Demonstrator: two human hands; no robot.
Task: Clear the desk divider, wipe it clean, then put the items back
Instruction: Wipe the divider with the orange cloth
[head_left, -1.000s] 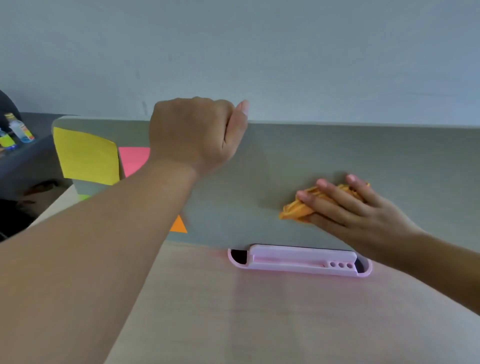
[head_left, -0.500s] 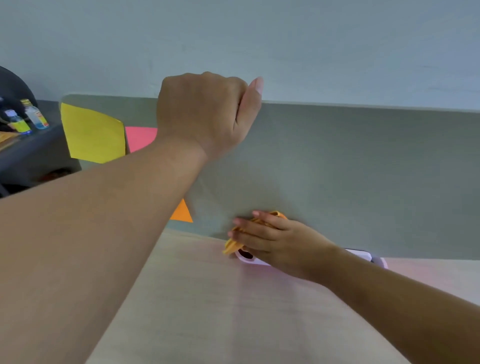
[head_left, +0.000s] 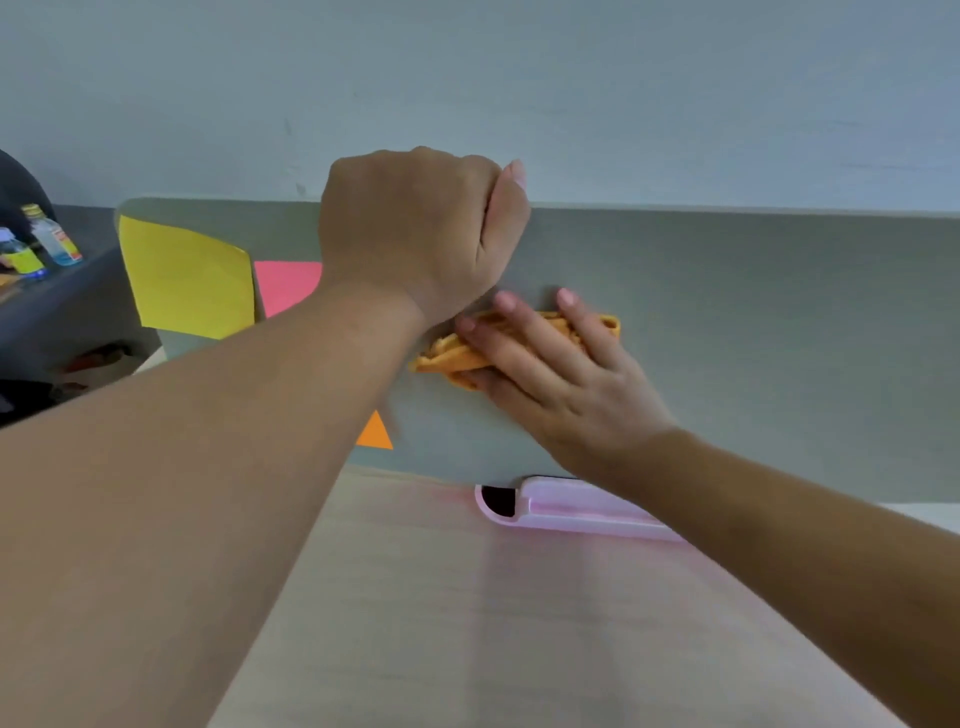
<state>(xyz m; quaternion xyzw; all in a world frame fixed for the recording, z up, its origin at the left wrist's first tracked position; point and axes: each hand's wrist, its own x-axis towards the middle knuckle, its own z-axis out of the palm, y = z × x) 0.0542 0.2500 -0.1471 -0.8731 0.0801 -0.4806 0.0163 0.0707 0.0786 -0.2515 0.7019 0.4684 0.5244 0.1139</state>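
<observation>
A person's left hand (head_left: 421, 234) grips the top edge of a grey desk divider (head_left: 753, 338), fingers curled shut over the rim, while the right hand (head_left: 561, 374) presses a crumpled orange cloth (head_left: 452, 356) flat against the panel, fingers (head_left: 524, 332) spread wide over it. The cloth sits just below the left wrist, nearly touching it. To the left of the gripping fingers, a yellow sticky note (head_left: 189, 278) and a pink sticky note (head_left: 283, 286) cling to the divider; an orange sticky note (head_left: 375, 434) shows only as a corner below, the left forearm hiding the rest. Beneath the right hand, a pink pen tray (head_left: 566, 512) lies on the pale wooden bench (head_left: 493, 623) against the divider's foot, its right end covered by the right forearm. Two small bottles (head_left: 39, 241) stand far off to the left. Half a second earlier the cloth was low on the panel, just above the tray; it has since swept up and to the right, while the left hand has kept its grip.
</observation>
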